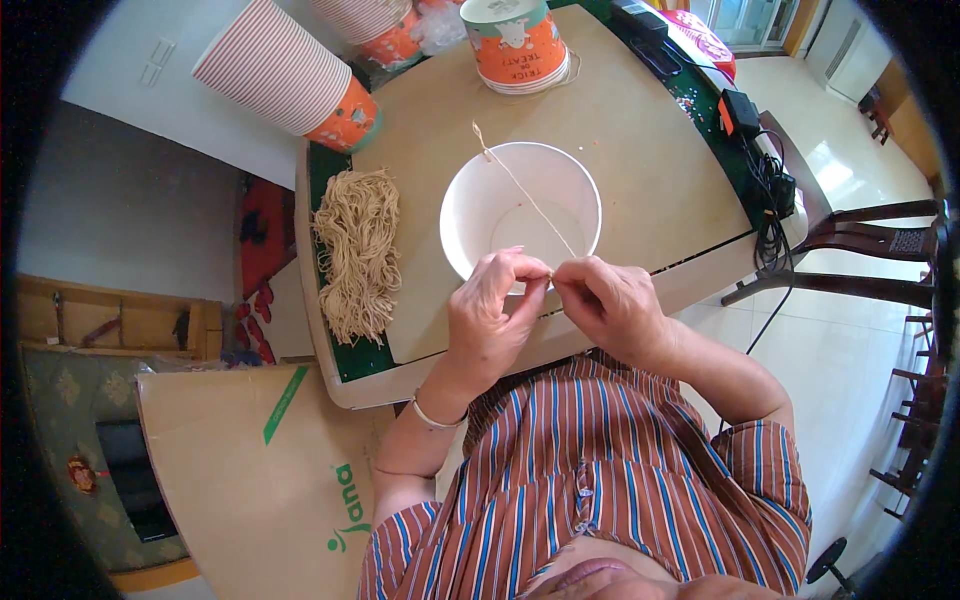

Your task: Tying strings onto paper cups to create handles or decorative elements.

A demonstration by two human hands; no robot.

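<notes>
Pinching thin beige cord (529,197) over the near rim of a round white paper bucket (462,222), left hand (492,312) and right hand (620,308) fingers meet, prolly so the far rim props the slack.

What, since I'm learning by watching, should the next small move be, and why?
I'd probably secure the pale cord on the near side of the white bucket: the left hand and right hand pinch close together there, and the cord crosses the opening from the far side to them. The hands hide whether it is attached yet, so this is only a judgement.
</notes>
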